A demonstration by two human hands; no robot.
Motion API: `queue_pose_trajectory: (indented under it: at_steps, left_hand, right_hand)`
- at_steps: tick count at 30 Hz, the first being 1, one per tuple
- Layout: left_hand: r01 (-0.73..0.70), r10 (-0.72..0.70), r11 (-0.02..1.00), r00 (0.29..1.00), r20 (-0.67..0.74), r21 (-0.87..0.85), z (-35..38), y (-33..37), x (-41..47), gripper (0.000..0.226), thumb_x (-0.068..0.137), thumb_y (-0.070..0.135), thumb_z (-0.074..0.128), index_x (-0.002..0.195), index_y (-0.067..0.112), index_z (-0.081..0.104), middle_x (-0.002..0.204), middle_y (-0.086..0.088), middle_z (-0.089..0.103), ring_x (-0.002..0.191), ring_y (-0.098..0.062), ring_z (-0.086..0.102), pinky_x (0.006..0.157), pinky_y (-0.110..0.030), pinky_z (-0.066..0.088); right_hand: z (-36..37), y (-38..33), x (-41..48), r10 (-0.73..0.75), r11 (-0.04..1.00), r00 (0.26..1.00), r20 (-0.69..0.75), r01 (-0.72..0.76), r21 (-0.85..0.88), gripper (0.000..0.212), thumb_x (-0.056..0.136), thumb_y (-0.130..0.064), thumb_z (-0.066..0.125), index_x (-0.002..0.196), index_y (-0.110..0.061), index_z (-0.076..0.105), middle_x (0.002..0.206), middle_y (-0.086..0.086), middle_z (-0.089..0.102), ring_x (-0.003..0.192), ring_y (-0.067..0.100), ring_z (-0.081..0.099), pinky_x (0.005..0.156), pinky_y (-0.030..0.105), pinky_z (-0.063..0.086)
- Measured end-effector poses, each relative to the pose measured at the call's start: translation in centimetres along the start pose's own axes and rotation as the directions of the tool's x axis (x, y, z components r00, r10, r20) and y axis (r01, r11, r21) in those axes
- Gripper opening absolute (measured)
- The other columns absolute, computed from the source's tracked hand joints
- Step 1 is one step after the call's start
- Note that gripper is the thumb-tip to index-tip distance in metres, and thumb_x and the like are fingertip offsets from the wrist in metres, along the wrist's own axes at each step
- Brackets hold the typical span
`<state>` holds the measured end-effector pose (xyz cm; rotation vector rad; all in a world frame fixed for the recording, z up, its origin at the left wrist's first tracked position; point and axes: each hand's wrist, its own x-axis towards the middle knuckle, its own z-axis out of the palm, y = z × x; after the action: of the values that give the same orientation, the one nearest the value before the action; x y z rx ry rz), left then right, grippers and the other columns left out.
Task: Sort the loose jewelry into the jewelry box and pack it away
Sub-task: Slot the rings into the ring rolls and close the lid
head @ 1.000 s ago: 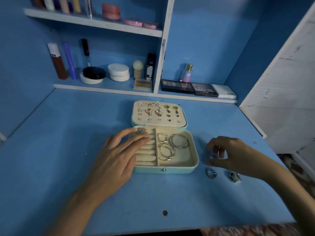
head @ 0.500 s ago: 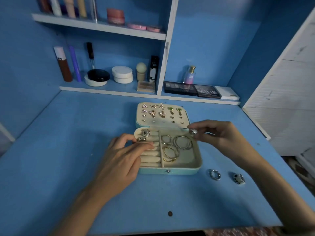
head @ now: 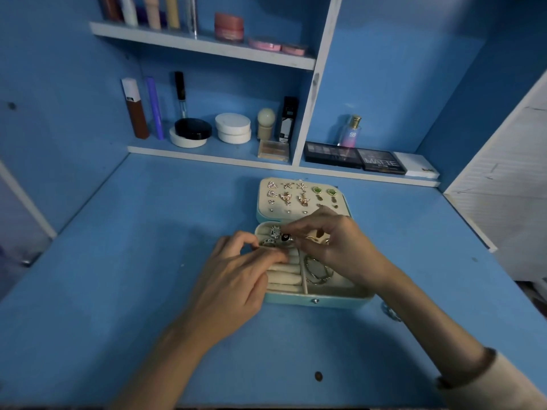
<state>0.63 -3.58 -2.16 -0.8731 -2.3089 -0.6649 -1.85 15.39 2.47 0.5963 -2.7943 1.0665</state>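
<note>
The teal jewelry box [head: 313, 301] lies open in the middle of the blue desk. Its lid [head: 299, 196] holds several pairs of earrings. My right hand [head: 334, 247] pinches a silver ring with a dark stone [head: 286, 238] over the ring rolls at the box's upper left. My left hand [head: 236, 279] rests on the ring rolls, fingertips on a silver ring [head: 268, 242] seated there. Another silver ring [head: 275, 230] sits in the top row. Hoop earrings [head: 318, 272] lie in the right compartment, partly hidden by my right hand. A loose ring [head: 390, 312] peeks out beside my right forearm.
Cosmetics stand on the low shelf behind the box: bottles, round compacts [head: 232, 128], eyeshadow palettes [head: 355, 156]. A white divider [head: 310, 93] splits the shelf. A white panel [head: 503, 179] borders the desk on the right. A small dark spot [head: 318, 375] marks the desk's front.
My right hand picked a ring off the desk at the right and carried it left over the box to the ring rolls. My left hand stayed on the rolls.
</note>
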Motion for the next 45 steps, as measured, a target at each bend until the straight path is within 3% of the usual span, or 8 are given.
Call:
queue_pose_trajectory:
  at_steps: [4, 11, 22, 24, 27, 31, 39, 45]
  left_hand:
    - [0.01, -0.01, 1.0, 1.0, 0.018, -0.003, -0.1, 0.0, 0.1, 0.035, 0.077, 0.01, 0.042, 0.095, 0.016, 0.07, 0.086, 0.006, 0.065, 0.092, -0.014, 0.045, 0.077, -0.026, 0.035]
    - [0.024, -0.024, 1.0, 0.999, 0.028, -0.013, 0.1, -0.1, 0.0, 0.034, 0.078, 0.01, 0.042, 0.095, 0.015, 0.07, 0.083, 0.005, 0.065, 0.093, -0.014, 0.045, 0.078, -0.027, 0.035]
    - [0.032, -0.03, 0.999, 0.997, 0.066, -0.035, 0.5, -0.3, -0.2, 0.034, 0.081, 0.009, 0.039, 0.098, 0.012, 0.068, 0.091, 0.0, 0.069, 0.109, -0.015, 0.046, 0.088, -0.027, 0.035]
    - [0.023, -0.017, 0.998, 0.995, 0.098, -0.062, 0.6, -0.5, -0.3, 0.034, 0.082, 0.008, 0.037, 0.099, 0.011, 0.067, 0.104, -0.005, 0.069, 0.118, -0.014, 0.045, 0.098, -0.027, 0.033]
    - [0.008, 0.0, 0.998, 0.99, 0.14, -0.056, 0.7, -0.6, -0.3, 0.035, 0.083, 0.007, 0.035, 0.103, 0.013, 0.063, 0.105, 0.0, 0.069, 0.117, -0.011, 0.049, 0.11, -0.031, 0.025]
    - [0.024, -0.028, 0.999, 0.985, 0.172, 0.025, 0.8, -0.6, -0.5, 0.035, 0.084, 0.011, 0.034, 0.104, 0.016, 0.062, 0.103, 0.005, 0.07, 0.115, -0.007, 0.052, 0.11, -0.047, 0.021]
    - [0.043, -0.033, 0.998, 0.982, 0.188, -0.047, 0.6, -0.6, -0.6, 0.036, 0.084, 0.009, 0.032, 0.108, 0.015, 0.059, 0.109, 0.004, 0.066, 0.108, -0.009, 0.058, 0.112, -0.043, 0.022]
    - [0.075, -0.055, 0.993, 0.976, 0.21, -0.091, 0.6, -0.5, -0.5, 0.044, 0.085, 0.01, 0.03, 0.124, 0.019, 0.049, 0.117, 0.005, 0.063, 0.107, -0.004, 0.053, 0.116, -0.039, 0.015]
  right_hand:
    - [0.1, 0.1, 0.2, -0.073, 0.991, 0.997, -0.007, 0.072, -0.111, 0.025, 0.08, -0.007, 0.071, 0.101, -0.022, 0.073, 0.083, -0.014, 0.062, 0.087, 0.013, 0.054, 0.079, 0.014, 0.039]
    - [0.2, -0.4, 0.2, -0.021, 0.995, 0.999, -0.038, 0.017, -0.098, 0.02, 0.078, -0.012, 0.074, 0.096, -0.021, 0.075, 0.074, -0.025, 0.054, 0.076, 0.0, 0.051, 0.071, 0.008, 0.038]
    - [1.6, 0.5, 0.2, -0.134, 0.97, 0.985, -0.107, 0.109, -0.218, 0.012, 0.07, 0.0, 0.075, 0.078, -0.009, 0.075, 0.076, -0.007, 0.06, 0.079, 0.012, 0.049, 0.076, 0.003, 0.033]
    - [1.4, 0.4, 0.3, -0.118, 0.972, 0.988, -0.097, 0.095, -0.215, 0.01, 0.071, 0.0, 0.075, 0.077, -0.007, 0.074, 0.077, -0.004, 0.061, 0.081, 0.014, 0.047, 0.077, 0.007, 0.034]
    - [1.2, 0.0, 0.2, -0.095, 0.966, 0.992, -0.079, 0.073, -0.246, 0.008, 0.073, -0.004, 0.075, 0.079, -0.009, 0.074, 0.08, -0.01, 0.052, 0.086, 0.016, 0.047, 0.082, 0.035, 0.042]
    - [0.8, -0.4, 0.2, -0.071, 0.954, 0.996, -0.047, 0.054, -0.295, 0.007, 0.076, -0.012, 0.075, 0.084, -0.012, 0.074, 0.082, -0.008, 0.049, 0.091, 0.024, 0.049, 0.082, 0.048, 0.043]
    - [0.6, -0.3, 0.1, 0.023, 0.966, 1.0, -0.016, -0.026, -0.259, 0.014, 0.084, -0.019, 0.067, 0.096, -0.019, 0.074, 0.084, -0.011, 0.052, 0.099, 0.017, 0.048, 0.086, 0.039, 0.043]
    - [0.0, 0.0, -1.0, 0.043, 0.989, 0.999, 0.012, -0.041, -0.14, 0.029, 0.086, -0.009, 0.062, 0.108, -0.025, 0.07, 0.082, -0.009, 0.057, 0.074, 0.005, 0.049, 0.072, 0.019, 0.043]
